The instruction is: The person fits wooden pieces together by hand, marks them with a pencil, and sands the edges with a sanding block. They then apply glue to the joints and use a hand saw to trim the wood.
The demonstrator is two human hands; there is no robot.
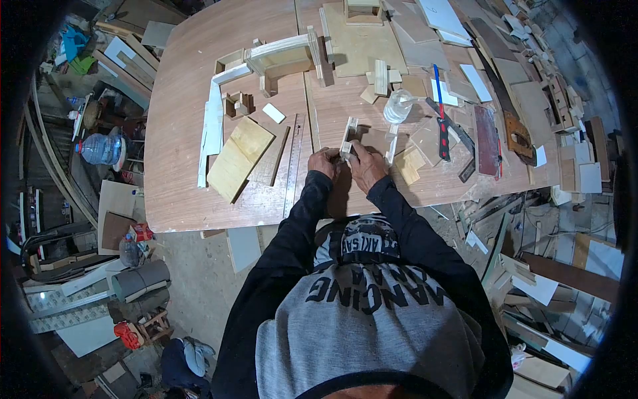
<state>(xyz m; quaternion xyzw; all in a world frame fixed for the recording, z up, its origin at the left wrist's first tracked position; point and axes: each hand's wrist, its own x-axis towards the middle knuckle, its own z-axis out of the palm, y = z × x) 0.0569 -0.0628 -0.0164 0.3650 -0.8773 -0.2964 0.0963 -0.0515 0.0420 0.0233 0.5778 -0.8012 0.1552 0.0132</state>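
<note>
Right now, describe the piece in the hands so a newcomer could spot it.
On the big brown table, go to the near edge, where the left hand and right hand meet. Between them is a small pale wood block. Unlike the offcuts lying loose around it, it alone is held.

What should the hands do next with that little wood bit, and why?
Probably press the little wood piece snug against the upright strip just beyond it: the left hand and right hand both pinch it, and it seems to sit at that strip's end.
</note>
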